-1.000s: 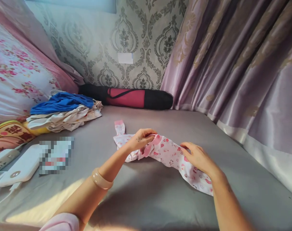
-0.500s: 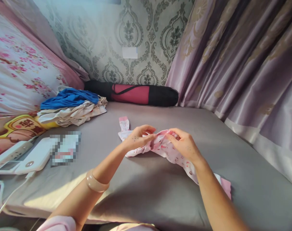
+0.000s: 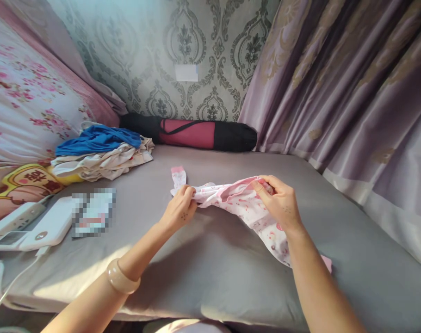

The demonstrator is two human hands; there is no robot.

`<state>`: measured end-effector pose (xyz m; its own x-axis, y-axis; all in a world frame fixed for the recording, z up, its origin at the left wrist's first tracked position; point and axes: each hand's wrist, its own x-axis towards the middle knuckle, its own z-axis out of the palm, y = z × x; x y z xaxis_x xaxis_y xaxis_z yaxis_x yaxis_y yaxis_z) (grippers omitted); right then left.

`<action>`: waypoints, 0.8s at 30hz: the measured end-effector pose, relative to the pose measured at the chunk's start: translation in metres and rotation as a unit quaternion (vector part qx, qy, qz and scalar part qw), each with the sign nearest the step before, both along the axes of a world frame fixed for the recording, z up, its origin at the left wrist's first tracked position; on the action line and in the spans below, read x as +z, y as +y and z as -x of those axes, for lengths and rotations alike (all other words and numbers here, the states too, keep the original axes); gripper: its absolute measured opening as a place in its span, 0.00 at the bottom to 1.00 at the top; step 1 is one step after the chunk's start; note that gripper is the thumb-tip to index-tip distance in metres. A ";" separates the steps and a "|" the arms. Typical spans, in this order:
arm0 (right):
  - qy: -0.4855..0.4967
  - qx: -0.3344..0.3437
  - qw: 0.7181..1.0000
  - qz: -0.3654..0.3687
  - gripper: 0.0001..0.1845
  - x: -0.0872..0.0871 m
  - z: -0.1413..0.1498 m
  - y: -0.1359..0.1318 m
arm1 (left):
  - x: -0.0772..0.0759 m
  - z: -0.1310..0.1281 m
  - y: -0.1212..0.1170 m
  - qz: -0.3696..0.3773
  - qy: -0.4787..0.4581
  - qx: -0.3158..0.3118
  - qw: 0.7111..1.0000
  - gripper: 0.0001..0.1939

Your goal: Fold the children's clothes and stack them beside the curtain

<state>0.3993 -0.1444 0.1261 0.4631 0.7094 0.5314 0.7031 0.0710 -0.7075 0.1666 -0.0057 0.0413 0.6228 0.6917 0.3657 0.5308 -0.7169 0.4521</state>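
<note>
A small white garment (image 3: 245, 208) with a pink and red print, pink edging and pink cuffs is stretched between my two hands above the bed. My left hand (image 3: 180, 208) is closed around the gathered fabric at its left part. My right hand (image 3: 280, 199) pinches the pink-edged opening between thumb and fingers, lifting it. One pink cuff (image 3: 177, 170) lies on the sheet beyond my left hand. Another cuff (image 3: 326, 263) shows past my right forearm, which hides part of the cloth. Whether it is a top or trousers I cannot tell.
A grey sheet (image 3: 210, 259) covers the bed. At left are a clothes pile (image 3: 99, 155), a yellow cushion (image 3: 30, 180), a power strip (image 3: 21, 222), a white device with a cable (image 3: 56, 226) and a blurred packet (image 3: 96, 212). A black-red roll bag (image 3: 189, 134) lies against the wall.
My hands have moved apart. The left has shifted left and closed on the gathered fabric; the right has gone right and slightly up, drawing the pink-edged opening out between them.
</note>
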 end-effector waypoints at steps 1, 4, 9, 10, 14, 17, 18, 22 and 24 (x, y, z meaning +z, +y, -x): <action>-0.002 -0.002 1.000 -0.007 0.15 0.005 0.001 -0.003 | 0.007 0.003 0.003 0.027 -0.017 0.007 0.999 0.11; 0.015 -0.013 1.000 -0.019 0.17 0.017 0.003 -0.010 | 0.037 0.017 0.011 0.156 -0.116 0.000 0.981 0.11; 0.076 -0.006 0.997 -0.008 0.19 0.012 -0.001 -0.008 | 0.077 0.039 0.026 0.275 -0.221 -0.015 0.936 0.16; 0.081 0.006 0.997 0.003 0.19 0.007 -0.001 -0.006 | 0.076 0.041 0.029 0.266 -0.195 -0.020 0.944 0.16; 0.094 0.049 0.993 0.060 0.20 -0.020 -0.002 0.006 | 0.046 0.042 0.040 0.154 -0.030 -0.036 0.987 0.16; 0.079 0.063 0.990 0.095 0.19 -0.036 0.000 0.011 | 0.026 0.034 0.038 0.073 0.002 -0.045 0.996 0.18; 0.074 0.066 0.990 0.103 0.19 -0.038 0.001 0.012 | 0.024 0.030 0.035 0.064 -0.001 -0.047 0.997 0.18; 0.061 0.073 0.989 0.111 0.18 -0.038 0.005 0.011 | 0.032 0.011 0.024 0.113 -0.015 -0.093 0.989 0.16; 0.055 0.070 0.990 0.110 0.19 -0.035 0.006 0.010 | 0.035 0.000 0.021 0.138 -0.005 -0.118 0.983 0.15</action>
<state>0.3929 -0.1345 0.0909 0.3989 0.8634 0.3089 0.6146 -0.0017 -0.7889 0.1668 0.0150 0.0766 0.7747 0.6028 0.1910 0.3591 -0.6681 0.6517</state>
